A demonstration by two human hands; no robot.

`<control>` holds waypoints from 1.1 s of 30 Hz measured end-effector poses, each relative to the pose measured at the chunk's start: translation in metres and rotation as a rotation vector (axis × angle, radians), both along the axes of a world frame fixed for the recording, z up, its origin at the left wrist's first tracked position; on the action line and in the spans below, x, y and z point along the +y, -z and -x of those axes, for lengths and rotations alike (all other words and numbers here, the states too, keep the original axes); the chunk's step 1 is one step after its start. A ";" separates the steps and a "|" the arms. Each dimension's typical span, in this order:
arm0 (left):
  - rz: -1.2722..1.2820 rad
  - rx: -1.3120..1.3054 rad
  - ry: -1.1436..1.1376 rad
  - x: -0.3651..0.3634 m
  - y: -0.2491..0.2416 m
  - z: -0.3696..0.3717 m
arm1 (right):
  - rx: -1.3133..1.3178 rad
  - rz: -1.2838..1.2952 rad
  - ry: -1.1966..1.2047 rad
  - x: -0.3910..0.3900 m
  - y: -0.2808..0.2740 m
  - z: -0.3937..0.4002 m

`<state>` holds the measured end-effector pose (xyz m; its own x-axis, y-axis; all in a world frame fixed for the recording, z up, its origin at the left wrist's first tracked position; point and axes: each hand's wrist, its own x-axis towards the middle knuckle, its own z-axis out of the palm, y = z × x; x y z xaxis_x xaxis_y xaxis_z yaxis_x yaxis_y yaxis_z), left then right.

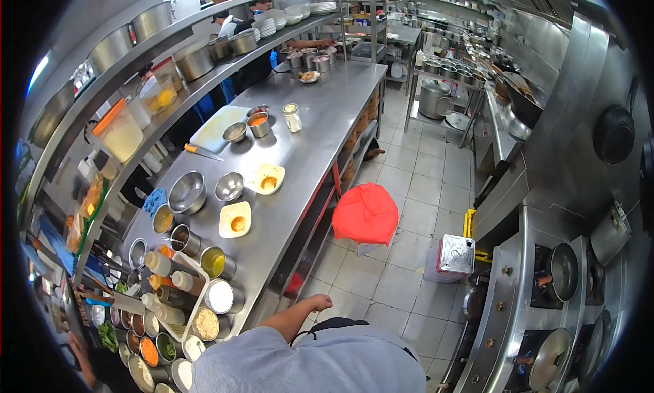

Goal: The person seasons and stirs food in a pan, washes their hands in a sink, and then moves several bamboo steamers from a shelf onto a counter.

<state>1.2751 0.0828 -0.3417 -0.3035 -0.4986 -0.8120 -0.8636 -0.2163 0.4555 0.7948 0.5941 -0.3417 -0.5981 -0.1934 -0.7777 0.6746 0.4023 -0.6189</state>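
Observation:
My left hand (320, 302) hangs low in front of my grey shirt, beside the steel counter (286, 182). Its fingers look curled, and nothing can be seen in them. My right hand is out of the picture. On the counter near this arm stand a pot of white powder or cream (220, 296), a pot of yellow liquid (213, 261) and a white basket of squeeze bottles (197, 296). Farther up are two yellowish square dishes with brown sauce (235, 220), steel bowls (187, 192), a white cutting board (219, 129) and a knife with an orange handle (203, 151).
A red-covered stool or bin (366, 214) stands on the tiled floor (354, 277), with a square metal tin (454, 255) to its right. Stoves with pans (564, 272) line the right side. Co-workers (262, 6) are behind the shelf (197, 59) on the left.

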 end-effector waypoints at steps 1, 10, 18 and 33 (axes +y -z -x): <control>-0.001 -0.003 0.008 -0.001 0.000 -0.001 | 0.006 0.016 -0.015 -0.005 -0.001 0.000; -0.110 0.204 -0.093 -0.014 0.010 0.006 | 0.234 -0.076 -0.061 -0.008 0.013 -0.037; -0.272 0.014 0.245 -0.024 0.023 0.073 | 0.121 0.025 0.752 0.015 -0.056 -0.064; -0.356 0.514 0.581 0.164 -0.165 0.361 | 0.318 0.335 0.775 0.019 -0.132 0.069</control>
<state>0.9142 0.2467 -0.1770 -0.8056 0.1092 -0.5824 -0.5865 -0.0076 0.8099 0.7255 0.6127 -0.2094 -0.8326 0.1665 -0.5282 0.4581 -0.3290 -0.8258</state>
